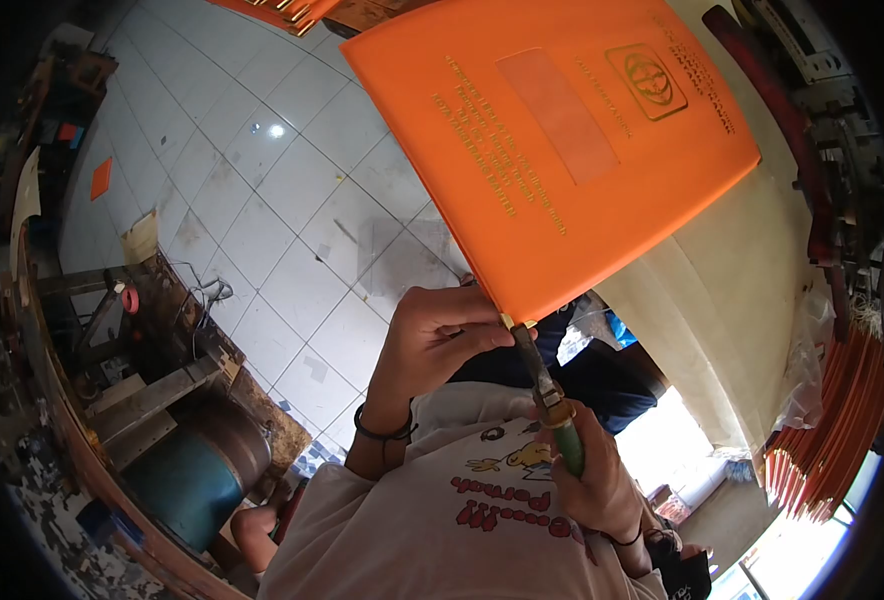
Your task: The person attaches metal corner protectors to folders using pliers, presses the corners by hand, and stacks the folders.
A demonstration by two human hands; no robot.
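Note:
An orange folder (pixel 582 170) with gold lettering, an emblem and a clear window fills the upper middle, one corner pointing toward me. At that corner my left hand (pixel 437 340), with a dark band at the wrist, is closed, thumb and fingers pinching the folder's tip. Small gold metal bits (pixel 507 321) show there. My right hand (pixel 602 475) is wrapped round the green handle of pliers (pixel 547 395). The jaws of the pliers reach up to the folder's corner, touching or nearly touching it; what lies between them is hidden.
A pale covered worktop (pixel 712 300) lies to the right under the folder, with a stack of orange folders (pixel 832 440) beyond it. More gold-edged folders (pixel 287 12) are at the top. Machinery with a green cylinder (pixel 187 485) stands lower left. White floor tiles (pixel 252 200) spread left.

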